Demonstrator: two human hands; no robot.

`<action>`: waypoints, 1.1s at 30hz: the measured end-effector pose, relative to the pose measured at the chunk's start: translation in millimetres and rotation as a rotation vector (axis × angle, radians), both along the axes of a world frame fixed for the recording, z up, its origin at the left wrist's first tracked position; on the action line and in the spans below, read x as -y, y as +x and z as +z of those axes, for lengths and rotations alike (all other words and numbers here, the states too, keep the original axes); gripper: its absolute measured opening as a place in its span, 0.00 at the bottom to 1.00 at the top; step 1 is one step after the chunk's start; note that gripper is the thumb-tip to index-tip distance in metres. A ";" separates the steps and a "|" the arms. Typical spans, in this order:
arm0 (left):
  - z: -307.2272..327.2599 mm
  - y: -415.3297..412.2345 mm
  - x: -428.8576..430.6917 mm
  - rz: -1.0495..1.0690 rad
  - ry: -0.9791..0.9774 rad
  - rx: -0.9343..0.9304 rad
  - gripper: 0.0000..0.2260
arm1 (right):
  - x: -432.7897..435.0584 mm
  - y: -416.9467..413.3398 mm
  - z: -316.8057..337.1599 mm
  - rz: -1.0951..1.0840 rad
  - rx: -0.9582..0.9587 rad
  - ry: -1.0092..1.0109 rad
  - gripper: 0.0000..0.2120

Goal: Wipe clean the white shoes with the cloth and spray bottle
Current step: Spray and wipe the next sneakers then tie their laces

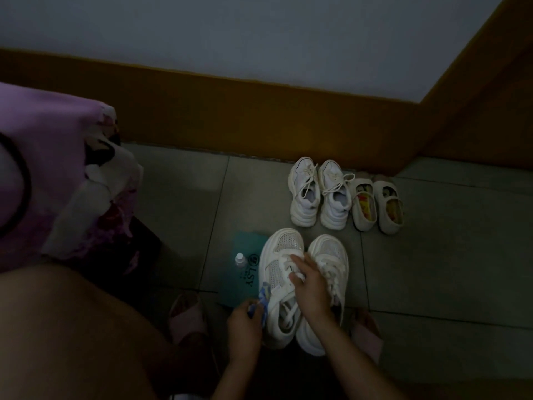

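Setting: a dim tiled floor (432, 269) beside a brown skirting board (230, 116), seen from above.
Shoes being cleaned: a pair of white lace-up shoes (284, 264) lies side by side on the floor in front of the person, long axes running away from the camera, toes toward the wall, heels nearest the person.
Left hand (245, 327): clenched around a blue-and-white cloth (264, 298), pressed against the outer side of the left-hand shoe near its middle.
Right hand (310, 287): laid over the laces between the two shoes, fingers (297, 259) spread and grasping the left-hand shoe's top.
Spray bottle (240, 259): small, white-capped, upright on a teal sheet (245, 272) just left of the shoes.
Further back: a second pair of white sneakers (317, 194) and a pair of strapped flat shoes (377, 206), both near the wall, toes toward it.
Around: pink slippers (187, 316) on the person's feet flank the shoes; purple patterned fabric (57, 168) hangs at left.
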State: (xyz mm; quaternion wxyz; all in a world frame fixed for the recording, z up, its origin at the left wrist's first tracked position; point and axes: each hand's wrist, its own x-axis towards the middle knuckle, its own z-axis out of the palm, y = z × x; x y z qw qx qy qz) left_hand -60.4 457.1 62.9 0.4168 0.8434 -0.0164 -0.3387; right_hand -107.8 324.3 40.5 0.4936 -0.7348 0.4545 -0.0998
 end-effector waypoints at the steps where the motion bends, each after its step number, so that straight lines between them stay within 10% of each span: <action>1: 1.0 -1.6 -2.0 -0.007 0.005 -0.009 0.11 | 0.2 0.6 0.7 0.007 -0.011 -0.005 0.21; 15: 4.3 -22.8 -25.5 0.081 -0.111 -0.371 0.14 | -1.7 7.7 6.6 0.079 -0.088 -0.059 0.20; 22: 22.1 -4.2 -21.1 0.177 -0.465 -0.651 0.09 | -0.1 8.8 25.8 0.078 -0.033 0.158 0.18; 33: -7.2 52.7 -16.1 0.377 -0.392 -0.353 0.13 | 9.1 -8.8 50.1 0.038 0.010 0.078 0.12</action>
